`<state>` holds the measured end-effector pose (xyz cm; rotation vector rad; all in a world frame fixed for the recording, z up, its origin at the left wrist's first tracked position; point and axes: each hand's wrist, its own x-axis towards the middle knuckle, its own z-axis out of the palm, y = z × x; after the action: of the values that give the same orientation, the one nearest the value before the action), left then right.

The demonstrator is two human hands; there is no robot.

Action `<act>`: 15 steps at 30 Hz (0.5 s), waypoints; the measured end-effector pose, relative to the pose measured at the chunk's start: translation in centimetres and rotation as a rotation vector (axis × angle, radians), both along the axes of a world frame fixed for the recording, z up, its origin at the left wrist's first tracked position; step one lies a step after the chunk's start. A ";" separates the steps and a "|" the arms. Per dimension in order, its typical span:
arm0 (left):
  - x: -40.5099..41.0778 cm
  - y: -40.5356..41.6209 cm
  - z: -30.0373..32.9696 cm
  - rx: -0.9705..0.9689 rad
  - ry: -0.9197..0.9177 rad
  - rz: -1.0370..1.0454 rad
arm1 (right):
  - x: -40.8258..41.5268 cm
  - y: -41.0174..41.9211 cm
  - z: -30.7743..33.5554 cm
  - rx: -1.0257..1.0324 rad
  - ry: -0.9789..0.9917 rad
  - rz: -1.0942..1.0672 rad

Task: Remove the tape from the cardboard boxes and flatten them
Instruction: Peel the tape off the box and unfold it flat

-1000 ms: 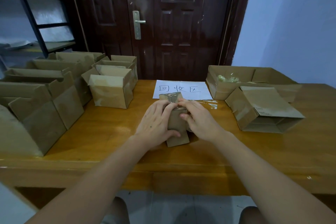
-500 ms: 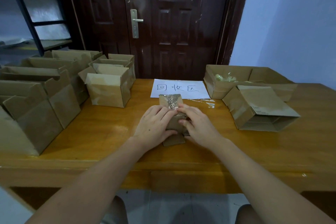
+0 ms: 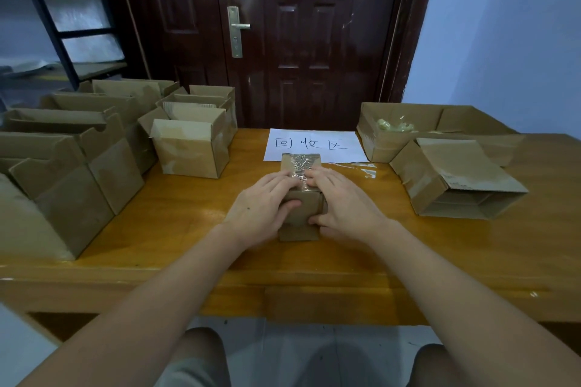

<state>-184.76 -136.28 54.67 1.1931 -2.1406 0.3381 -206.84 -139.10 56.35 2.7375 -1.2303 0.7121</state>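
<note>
1. Now lying flat on the orange-brown wooden surface [image 3: 440, 254], the small brown cardboard box with crinkled clear tape [image 3: 301, 195] has come down from its half-raised tilt of a second ago; flattening looks nearly done, though its tape remains on.
2. Left hand [image 3: 262, 209] and right hand [image 3: 344, 203] press it, fingers straight on top, thumbs on the near panel.
3. White paper sign [image 3: 314, 144] just beyond reads "回收区"; no brands legible.

Both hands, the left hand [image 3: 262, 206] and the right hand [image 3: 344, 203], cover the middle of the small box [image 3: 300, 228] between them, while the boxes [image 3: 47, 173] far left of them run off the picture's edge.
</note>
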 end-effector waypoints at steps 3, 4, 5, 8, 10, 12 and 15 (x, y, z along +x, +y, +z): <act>0.0 0.2 -0.5 0.062 0.010 -0.033 | -0.2 -0.5 0.3 -0.067 0.039 0.026; 0.0 0.1 -0.9 0.066 -0.002 -0.047 | -0.2 -0.7 0.3 -0.078 0.033 0.041; -0.1 0.0 -1.2 0.066 -0.017 -0.053 | -0.3 -0.8 0.4 -0.084 0.019 0.054; -0.8 -0.6 -1.9 0.050 -0.046 0.009 | -0.5 -0.9 0.8 -0.107 -0.013 0.073; -1.6 -1.1 -2.1 0.015 -0.033 0.076 | -0.7 -1.0 1.2 -0.130 -0.016 0.091; -2.2 -1.6 -2.3 -0.034 0.014 0.118 | -0.8 -1.0 1.4 -0.135 -0.035 0.110; -2.4 -2.1 -2.6 -0.138 0.016 0.087 | -0.7 -0.8 1.4 -0.092 -0.049 0.096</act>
<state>-187.14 -138.42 52.08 1.2073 -2.0205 0.5047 -207.54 -139.87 57.70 2.7348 -1.0529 0.8283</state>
